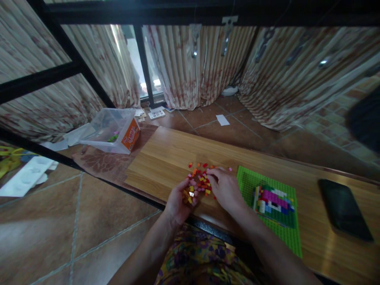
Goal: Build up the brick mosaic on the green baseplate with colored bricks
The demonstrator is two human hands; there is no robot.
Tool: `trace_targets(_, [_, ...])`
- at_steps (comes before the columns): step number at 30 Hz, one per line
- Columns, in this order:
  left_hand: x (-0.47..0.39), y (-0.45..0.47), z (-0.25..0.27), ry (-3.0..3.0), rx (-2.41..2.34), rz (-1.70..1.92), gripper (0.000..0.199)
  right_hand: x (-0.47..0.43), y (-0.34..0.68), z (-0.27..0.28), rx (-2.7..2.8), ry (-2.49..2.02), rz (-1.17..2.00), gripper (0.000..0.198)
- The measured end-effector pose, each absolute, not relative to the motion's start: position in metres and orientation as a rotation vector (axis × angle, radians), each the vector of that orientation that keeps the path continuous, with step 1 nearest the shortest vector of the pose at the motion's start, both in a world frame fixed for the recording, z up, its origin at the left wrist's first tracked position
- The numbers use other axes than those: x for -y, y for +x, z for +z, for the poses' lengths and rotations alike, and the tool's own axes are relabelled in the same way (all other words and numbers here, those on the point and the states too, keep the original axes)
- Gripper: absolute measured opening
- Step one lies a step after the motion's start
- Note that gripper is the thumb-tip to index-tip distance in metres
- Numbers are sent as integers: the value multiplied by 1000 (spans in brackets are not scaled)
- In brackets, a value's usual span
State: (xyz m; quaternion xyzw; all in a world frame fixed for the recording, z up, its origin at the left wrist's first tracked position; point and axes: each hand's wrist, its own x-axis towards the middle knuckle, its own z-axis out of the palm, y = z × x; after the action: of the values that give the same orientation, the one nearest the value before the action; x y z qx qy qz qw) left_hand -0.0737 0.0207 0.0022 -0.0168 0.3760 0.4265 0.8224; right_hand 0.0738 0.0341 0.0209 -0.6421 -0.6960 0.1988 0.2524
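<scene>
Small toy building bricks (203, 184) in red, orange, yellow and pink lie loosely piled on the wooden table. My left hand (177, 205) is cupped at the near side of the pile, with several yellow and pink bricks in its fingers and palm. At the pile's right edge is my right hand (225, 187), palm down and fingertips drawn together among the bricks; what they pinch is hidden. To the right, a green studded baseplate (246, 176) carries a block of multicoloured bricks (272, 200) with magenta on top.
A black phone-like slab (344, 208) lies right of the baseplate on the table (175, 144). A clear plastic box (111, 118) with an orange label stands at the table's far left end. Curtains (184, 67) and a dark metal frame rise behind; papers lie on the tiled floor.
</scene>
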Motion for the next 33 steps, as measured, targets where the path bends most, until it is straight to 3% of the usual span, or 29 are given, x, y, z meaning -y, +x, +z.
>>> trace_targets(6, [-21,-78,3,10,-835,934,21,-48,72,-4,2051,-1968,430,19])
trace_targets(20, [-18,-73,-3,188,-914,877,38,-65,68,-3,2257,-2091,306,24])
trace_targets(24, [-17,-74,-5,206,-916,853,37,-55,71,7,2120,-2030,386,20])
trace_targets(29, [-17,-69,-8,176,-832,813,33,-31,68,32,1988,-1610,751,14])
trace_targets(33, [-18,-70,-7,116,-725,787,26,-31,68,30,1920,-1663,688,18])
